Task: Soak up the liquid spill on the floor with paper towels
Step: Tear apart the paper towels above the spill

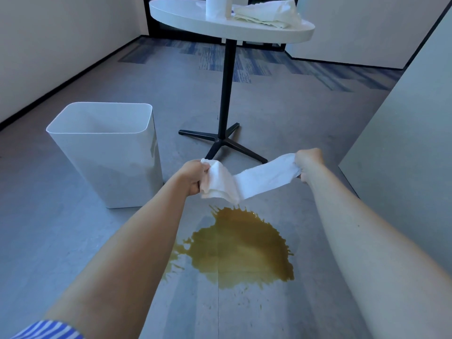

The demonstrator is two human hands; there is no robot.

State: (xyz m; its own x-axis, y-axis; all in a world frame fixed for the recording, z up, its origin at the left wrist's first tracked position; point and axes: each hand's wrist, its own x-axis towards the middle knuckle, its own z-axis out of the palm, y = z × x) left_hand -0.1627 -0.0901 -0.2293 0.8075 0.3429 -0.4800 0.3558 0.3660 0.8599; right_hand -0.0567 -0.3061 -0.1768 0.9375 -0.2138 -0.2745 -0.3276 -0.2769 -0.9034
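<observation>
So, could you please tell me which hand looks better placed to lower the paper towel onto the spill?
Left, probably. The left hand holds the bunched end of the paper towel just above the spill; the right hand holds the far end, higher and off to the side.

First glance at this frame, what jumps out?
The brown-yellow spill on the grey floor, low and centre, with splatter at its edges. Just above it, the left hand and right hand stretch a white paper towel strip between them, clear of the liquid. A white bin stands to the left; a round table behind holds more towels.
</observation>
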